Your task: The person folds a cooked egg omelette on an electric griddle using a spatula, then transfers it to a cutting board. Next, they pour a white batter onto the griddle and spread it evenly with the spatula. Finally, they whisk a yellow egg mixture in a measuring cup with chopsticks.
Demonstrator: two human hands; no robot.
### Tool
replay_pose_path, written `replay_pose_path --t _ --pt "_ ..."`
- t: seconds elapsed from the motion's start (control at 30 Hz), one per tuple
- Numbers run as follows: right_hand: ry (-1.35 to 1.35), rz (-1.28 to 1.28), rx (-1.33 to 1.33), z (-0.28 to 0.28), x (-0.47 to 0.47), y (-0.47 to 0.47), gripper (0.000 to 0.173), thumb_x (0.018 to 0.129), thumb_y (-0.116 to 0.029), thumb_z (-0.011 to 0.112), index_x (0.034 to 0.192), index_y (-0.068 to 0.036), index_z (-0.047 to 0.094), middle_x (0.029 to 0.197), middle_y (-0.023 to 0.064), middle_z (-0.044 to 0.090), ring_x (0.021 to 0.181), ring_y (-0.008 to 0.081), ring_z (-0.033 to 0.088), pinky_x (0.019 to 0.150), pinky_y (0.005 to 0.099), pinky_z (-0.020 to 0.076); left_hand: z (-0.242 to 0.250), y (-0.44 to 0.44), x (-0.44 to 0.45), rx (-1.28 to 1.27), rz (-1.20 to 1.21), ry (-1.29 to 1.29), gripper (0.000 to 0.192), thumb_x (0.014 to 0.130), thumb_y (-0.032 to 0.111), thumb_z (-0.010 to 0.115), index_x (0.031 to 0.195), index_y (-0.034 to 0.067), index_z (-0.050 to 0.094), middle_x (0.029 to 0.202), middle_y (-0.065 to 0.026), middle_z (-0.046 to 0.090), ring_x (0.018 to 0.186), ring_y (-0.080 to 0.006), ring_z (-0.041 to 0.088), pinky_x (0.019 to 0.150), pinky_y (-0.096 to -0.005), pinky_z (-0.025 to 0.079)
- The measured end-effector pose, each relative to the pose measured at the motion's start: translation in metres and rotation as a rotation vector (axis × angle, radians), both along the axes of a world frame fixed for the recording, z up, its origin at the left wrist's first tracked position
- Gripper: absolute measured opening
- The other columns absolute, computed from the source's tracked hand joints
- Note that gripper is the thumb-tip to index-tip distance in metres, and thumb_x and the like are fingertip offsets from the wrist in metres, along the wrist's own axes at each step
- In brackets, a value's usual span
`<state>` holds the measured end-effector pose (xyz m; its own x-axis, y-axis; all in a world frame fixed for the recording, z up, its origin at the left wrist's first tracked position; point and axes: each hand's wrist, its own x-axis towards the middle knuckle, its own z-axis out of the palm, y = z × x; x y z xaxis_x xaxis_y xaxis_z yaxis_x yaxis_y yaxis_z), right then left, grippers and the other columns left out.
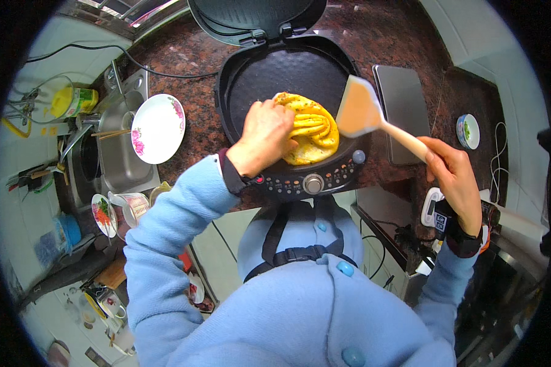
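Note:
A yellow egg pancake [319,130] with dark flecks lies bunched in folds at the front of a black electric griddle [275,69]. My left hand [268,130] grips its left edge, fingertips curled over the upper corner. In my right hand [454,172] is the handle of a pale spatula [360,108] with an orange-tan blade. The blade is tilted over the griddle's right rim, close beside the pancake; whether they touch is hard to tell. The griddle's lid [261,16] stands raised at the back, and its control panel [312,183] faces me.
To the left, a white floral plate [158,130] sits by the steel sink [124,156], with chopsticks [112,134] near it. A dish of chopped vegetables [103,215] is lower left. A flat grey panel [404,112] and small bowl [468,131] lie right. A power cord [165,73] runs leftward.

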<state>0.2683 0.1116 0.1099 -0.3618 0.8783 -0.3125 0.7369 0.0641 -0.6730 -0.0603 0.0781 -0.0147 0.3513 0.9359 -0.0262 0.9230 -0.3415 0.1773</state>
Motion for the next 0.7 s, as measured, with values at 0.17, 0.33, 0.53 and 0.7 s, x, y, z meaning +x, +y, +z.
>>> replay_pose_path --t 0.17,0.33,0.53,0.7 --pt "0.084 -0.244 -0.352 -0.005 0.0 0.006 0.03 0.093 -0.015 0.051 0.117 0.0 0.063 0.061 -0.0016 0.053 0.045 0.004 0.042 0.04 0.0211 0.029 -0.016 0.002 0.004 0.09 -0.003 0.031 0.019 0.068 0.025 0.072 0.068 0.007 0.065 0.071 -0.0104 0.064 0.08 -0.0278 0.061 0.069 -0.0409 0.045" --pt "0.14 -0.218 -0.326 -0.026 -0.023 0.033 0.035 0.094 -0.021 0.051 0.123 -0.003 0.059 0.065 -0.0037 0.051 0.042 0.0011 0.034 0.037 0.0187 0.0226 -0.015 0.027 -0.014 0.142 0.059 0.082 0.011 0.067 0.018 0.068 0.065 0.009 0.063 0.068 -0.0123 0.064 0.075 -0.0298 0.062 0.065 -0.042 0.048" --pt "0.171 -0.087 -0.009 -0.024 -0.016 0.038 0.03 0.095 -0.016 0.05 0.119 -0.002 0.062 0.065 -0.0025 0.05 0.052 0.0043 0.041 0.045 0.0217 0.0291 0.021 0.022 -0.037 0.248 0.142 -0.052 0.023 0.065 0.019 0.078 0.072 0.006 0.06 0.072 -0.0104 0.063 0.072 -0.0319 0.058 0.064 -0.043 0.046" --pt "0.141 -0.122 -0.175 -0.021 0.008 0.02 0.03 0.094 -0.015 0.05 0.118 -0.002 0.062 0.063 -0.002 0.05 0.049 0.0037 0.041 0.044 0.0212 0.0284 0.017 0.001 -0.021 0.14 0.094 -0.071 0.024 0.065 0.017 0.077 0.072 0.007 0.057 0.074 -0.0113 0.062 0.077 -0.031 0.059 0.066 -0.0426 0.045"
